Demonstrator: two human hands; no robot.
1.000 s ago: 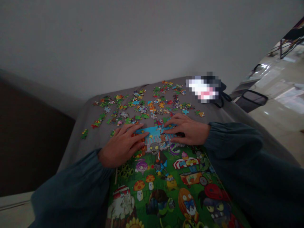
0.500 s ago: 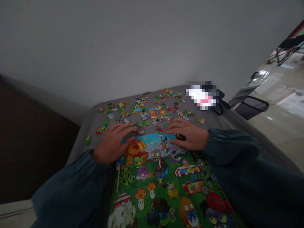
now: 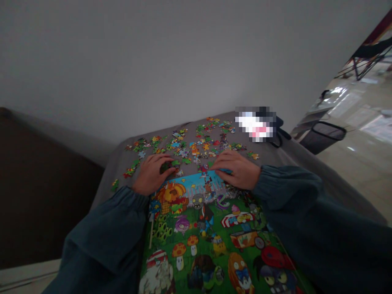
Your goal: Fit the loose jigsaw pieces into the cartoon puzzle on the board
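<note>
A partly assembled jigsaw puzzle (image 3: 199, 228) with cartoon plants and zombies on green lies in front of me. Its blue top strip faces the loose pieces. My left hand (image 3: 154, 173) rests at its upper left corner, fingers curved, thumb and index finger apart around a few loose puzzle pieces (image 3: 175, 163). At the top edge on the right, my right hand (image 3: 237, 168) is bent, its thumb and fingertips close together. Whatever lies between those tips is too small to make out. A reddish-purple piece (image 3: 202, 168) sits just left of them.
Scattered jigsaw pieces (image 3: 183, 152) cover the far part of the grey cloth (image 3: 118, 157), up against a pale wall (image 3: 171, 61). A pixelated item (image 3: 255, 124) and a dark strapped bag (image 3: 279, 126) lie at the back right. A dark mesh bin (image 3: 321, 139) stands on the floor.
My left hand has moved away from me, off the pumpkin picture, onto the loose pieces at the top edge. My right hand's outstretched fingers have curled in, thumb closer to them.
</note>
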